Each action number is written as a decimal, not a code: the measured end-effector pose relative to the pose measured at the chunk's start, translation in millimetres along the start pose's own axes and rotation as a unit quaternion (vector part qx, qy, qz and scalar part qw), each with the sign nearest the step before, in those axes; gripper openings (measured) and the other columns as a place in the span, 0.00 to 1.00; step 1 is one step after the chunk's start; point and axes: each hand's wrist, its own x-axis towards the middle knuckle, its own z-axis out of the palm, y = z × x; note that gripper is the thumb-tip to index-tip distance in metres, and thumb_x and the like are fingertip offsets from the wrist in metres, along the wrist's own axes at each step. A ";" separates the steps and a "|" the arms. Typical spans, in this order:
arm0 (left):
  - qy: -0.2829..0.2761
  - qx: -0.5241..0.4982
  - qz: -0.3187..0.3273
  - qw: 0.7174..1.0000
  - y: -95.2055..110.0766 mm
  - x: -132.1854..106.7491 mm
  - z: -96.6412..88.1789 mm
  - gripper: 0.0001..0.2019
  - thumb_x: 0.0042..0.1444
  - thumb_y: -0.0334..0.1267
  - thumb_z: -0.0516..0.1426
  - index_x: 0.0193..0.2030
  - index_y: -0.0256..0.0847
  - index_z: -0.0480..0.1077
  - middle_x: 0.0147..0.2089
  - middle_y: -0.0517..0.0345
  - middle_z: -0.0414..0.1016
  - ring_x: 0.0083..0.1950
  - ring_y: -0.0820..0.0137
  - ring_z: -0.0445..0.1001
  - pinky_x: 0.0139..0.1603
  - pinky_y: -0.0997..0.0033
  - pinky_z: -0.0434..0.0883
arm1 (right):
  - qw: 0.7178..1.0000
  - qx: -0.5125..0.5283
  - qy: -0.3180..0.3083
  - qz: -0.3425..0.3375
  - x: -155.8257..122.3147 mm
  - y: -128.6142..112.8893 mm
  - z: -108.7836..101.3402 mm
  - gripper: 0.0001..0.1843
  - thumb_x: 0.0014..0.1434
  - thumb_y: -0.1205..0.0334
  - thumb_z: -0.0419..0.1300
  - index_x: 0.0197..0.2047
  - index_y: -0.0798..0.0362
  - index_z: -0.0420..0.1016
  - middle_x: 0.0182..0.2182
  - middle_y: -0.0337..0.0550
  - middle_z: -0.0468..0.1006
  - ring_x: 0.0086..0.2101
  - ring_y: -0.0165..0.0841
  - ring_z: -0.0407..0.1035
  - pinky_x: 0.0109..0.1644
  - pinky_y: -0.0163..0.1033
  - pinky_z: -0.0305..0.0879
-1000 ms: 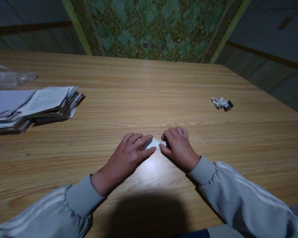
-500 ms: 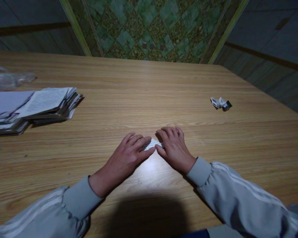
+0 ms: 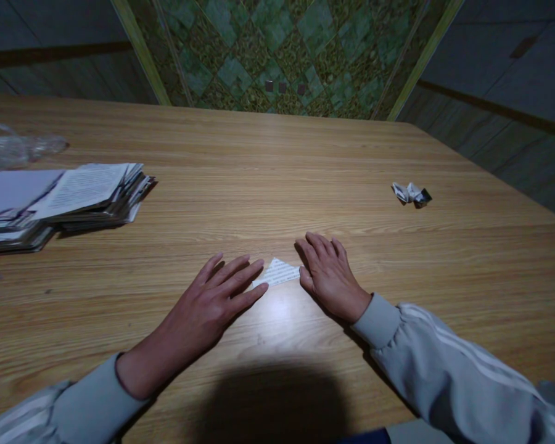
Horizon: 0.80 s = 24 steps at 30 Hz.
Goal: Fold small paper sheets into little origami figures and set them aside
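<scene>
A small folded piece of printed paper [image 3: 278, 272], roughly triangular, lies flat on the wooden table [image 3: 240, 203] between my hands. My left hand [image 3: 213, 296] rests at its left end with the fingers spread, thumb and index finger by the paper's corner. At the right end is my right hand [image 3: 328, 271], palm down with the fingers stretched out and its thumb at the paper's tip. Whether the right fingers press on the paper is hidden.
On the left lie two stacks of paper sheets [image 3: 87, 188], with a clear plastic bag [image 3: 23, 148] behind them. A small folded paper shape [image 3: 411, 194] sits at the right. A patterned green wall [image 3: 277, 55] stands beyond the table's far edge.
My left hand has slid left and its fingers have spread, uncovering more of the folded paper. The right hand has shifted slightly to the right.
</scene>
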 end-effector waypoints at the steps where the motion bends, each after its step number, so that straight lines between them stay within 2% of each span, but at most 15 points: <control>1: 0.000 0.003 0.000 1.000 -1.0 -4.0 0.3 0.25 0.68 0.29 0.50 0.68 0.56 0.63 0.74 0.53 0.57 0.72 0.50 0.58 0.67 0.38 0.54 | 1.000 0.001 0.001 -0.001 -0.1 0.3 0.2 0.27 0.67 0.64 0.53 0.68 0.57 0.62 0.68 0.58 0.61 0.67 0.49 0.54 0.70 0.62 0.44; 5: -0.004 0.008 -0.004 1.000 -3.6 -17.1 -0.1 0.25 0.68 0.28 0.48 0.67 0.55 0.64 0.74 0.53 0.58 0.73 0.51 0.57 0.68 0.38 0.53 | 1.000 0.006 0.009 -0.010 -0.3 1.9 1.0 0.27 0.66 0.66 0.53 0.67 0.58 0.62 0.67 0.59 0.62 0.66 0.50 0.55 0.69 0.63 0.46; 8: 0.005 0.006 -0.006 1.000 -2.5 -17.1 -3.5 0.23 0.69 0.29 0.48 0.66 0.53 0.66 0.73 0.52 0.59 0.73 0.51 0.58 0.68 0.38 0.53 | 0.999 0.014 0.024 -0.018 0.6 3.5 1.4 0.27 0.65 0.67 0.54 0.67 0.59 0.63 0.66 0.61 0.64 0.65 0.51 0.56 0.68 0.64 0.48; 11: 0.031 -0.007 0.003 0.999 1.8 -5.4 -8.6 0.17 0.69 0.32 0.49 0.60 0.48 0.71 0.72 0.49 0.62 0.71 0.51 0.60 0.69 0.38 0.54 | 0.995 0.036 0.065 -0.067 3.2 4.3 -0.3 0.25 0.66 0.69 0.54 0.65 0.58 0.64 0.65 0.59 0.66 0.64 0.48 0.58 0.68 0.61 0.52; 13: 0.048 -0.022 0.007 0.999 5.9 6.9 -11.7 0.14 0.69 0.31 0.50 0.55 0.45 0.74 0.69 0.51 0.67 0.69 0.54 0.63 0.70 0.40 0.53 | 0.985 0.054 0.084 -0.143 4.8 4.0 -2.5 0.20 0.68 0.68 0.54 0.62 0.55 0.68 0.64 0.55 0.69 0.63 0.45 0.60 0.67 0.57 0.54; 16: 0.062 -0.039 0.005 0.997 11.7 26.8 -13.9 0.12 0.68 0.30 0.52 0.51 0.41 0.75 0.63 0.51 0.73 0.66 0.55 0.67 0.71 0.41 0.52 | 0.964 0.073 0.064 -0.248 6.1 2.5 -4.6 0.13 0.70 0.64 0.56 0.55 0.50 0.74 0.57 0.46 0.77 0.57 0.40 0.67 0.66 0.56 0.56; 19: 0.060 -0.056 -0.003 0.997 15.1 43.1 -12.6 0.11 0.68 0.32 0.52 0.52 0.40 0.73 0.56 0.50 0.78 0.61 0.57 0.72 0.69 0.42 0.56 | 0.958 0.089 0.040 -0.270 7.8 1.5 -3.5 0.12 0.69 0.63 0.58 0.54 0.52 0.74 0.53 0.46 0.79 0.52 0.39 0.69 0.62 0.52 0.62; 21: 0.057 -0.063 -0.009 0.996 15.8 49.9 -10.3 0.10 0.68 0.33 0.52 0.51 0.40 0.74 0.51 0.51 0.80 0.55 0.59 0.75 0.66 0.44 0.60 | 0.957 0.097 0.040 -0.271 9.9 1.3 -2.0 0.13 0.69 0.63 0.58 0.54 0.55 0.74 0.51 0.50 0.79 0.50 0.39 0.70 0.56 0.48 0.68; 24: 0.067 -0.065 -0.015 0.996 15.9 54.4 -6.4 0.09 0.68 0.34 0.53 0.48 0.39 0.74 0.46 0.51 0.81 0.48 0.61 0.77 0.61 0.47 0.66 | 0.954 0.094 0.055 -0.278 12.8 1.1 -0.8 0.12 0.69 0.66 0.56 0.53 0.57 0.75 0.46 0.52 0.81 0.46 0.39 0.70 0.50 0.44 0.71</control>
